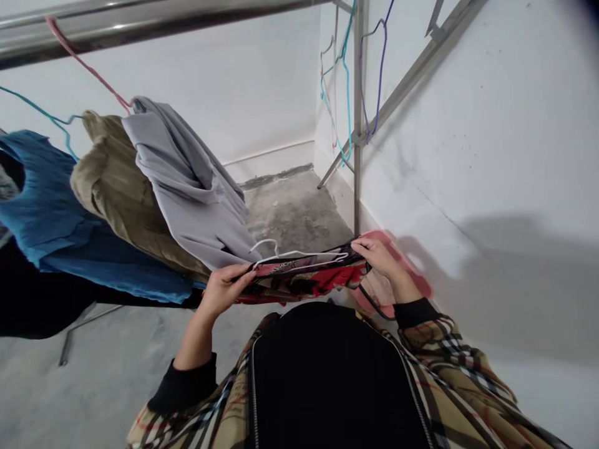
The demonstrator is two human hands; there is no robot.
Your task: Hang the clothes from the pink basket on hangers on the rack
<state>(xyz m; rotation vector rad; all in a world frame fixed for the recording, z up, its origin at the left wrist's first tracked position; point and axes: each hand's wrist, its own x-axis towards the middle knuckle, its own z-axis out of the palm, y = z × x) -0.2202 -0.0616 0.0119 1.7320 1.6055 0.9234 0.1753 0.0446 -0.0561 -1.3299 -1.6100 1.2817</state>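
Note:
A red and black patterned garment (322,280) is stretched sideways in front of my body. My left hand (225,288) pinches its left end, thumb on top, close to one end of a white clothes hanger (299,254). At the other end, my right hand (378,257) grips the garment's dark upper edge. The hanger lies along that upper edge, its hook pointing away from me and not on any rail. Most of the garment below the edge is hidden from this angle.
On the left, a grey garment (187,181), an olive garment (126,193) and a blue garment (56,212) hang from a metal rail (154,28). Bare hangers (347,93) hang by a metal post (358,187). A pink basin (416,274) stands right, beside the white wall.

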